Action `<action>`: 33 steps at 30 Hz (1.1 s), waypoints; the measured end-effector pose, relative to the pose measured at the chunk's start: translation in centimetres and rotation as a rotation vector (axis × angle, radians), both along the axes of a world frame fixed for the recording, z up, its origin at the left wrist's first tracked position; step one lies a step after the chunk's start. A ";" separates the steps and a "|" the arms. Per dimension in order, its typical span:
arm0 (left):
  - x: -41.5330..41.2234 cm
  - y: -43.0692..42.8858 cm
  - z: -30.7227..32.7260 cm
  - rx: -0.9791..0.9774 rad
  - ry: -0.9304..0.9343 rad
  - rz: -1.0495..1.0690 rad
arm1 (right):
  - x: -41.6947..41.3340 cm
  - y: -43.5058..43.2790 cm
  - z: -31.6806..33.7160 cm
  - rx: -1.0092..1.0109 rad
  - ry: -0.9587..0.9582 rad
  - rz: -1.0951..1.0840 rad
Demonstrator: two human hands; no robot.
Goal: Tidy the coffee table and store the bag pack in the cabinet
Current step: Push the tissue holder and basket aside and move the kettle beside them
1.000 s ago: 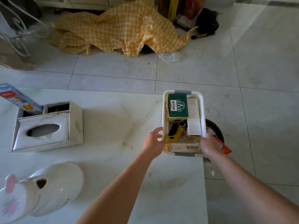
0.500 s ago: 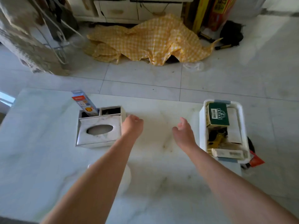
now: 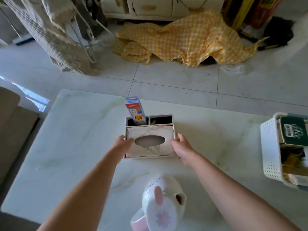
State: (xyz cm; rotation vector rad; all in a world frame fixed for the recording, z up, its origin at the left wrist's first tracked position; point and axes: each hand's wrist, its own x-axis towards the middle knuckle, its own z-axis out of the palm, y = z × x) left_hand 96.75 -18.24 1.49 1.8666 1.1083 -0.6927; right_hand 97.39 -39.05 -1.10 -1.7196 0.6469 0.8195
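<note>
1. Both hands, which hovered apart over bare marble half a second ago, now sit on the tissue box; the basket, then beside the right hand, is now well off to the right.
2. Table: white marble, faint green veining.
3. Basket: white, perforated, at the table's right edge; holds a green carton with a barcode, text unreadable.
4. Tissue box: marble-look, oval slot, two rear compartments; mid-table, between the hands.
5. Jug: white, pink trim and flower, lying on its side near the front edge; "summer" legible.
6. Carton: blue, red and yellow, upright in the left rear compartment; print too small to read.
7. Left hand: clasps the box's left side.
8. Right hand: clasps the box's right side.
</note>
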 end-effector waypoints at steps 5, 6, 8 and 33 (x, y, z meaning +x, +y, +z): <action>-2.2 0.7 -2.7 -0.166 -0.072 0.112 | -0.3 1.0 -0.9 0.107 0.123 -0.095; -2.3 0.8 -3.0 -0.182 -0.098 0.136 | -0.3 1.1 -0.9 0.124 0.123 -0.125; -2.1 0.5 -3.1 -0.199 -0.140 0.157 | -0.1 1.0 -1.0 0.133 0.102 -0.150; 5.4 -24.8 -2.2 -0.345 -0.052 -0.290 | -1.5 -26.0 2.4 -0.867 -0.383 -0.119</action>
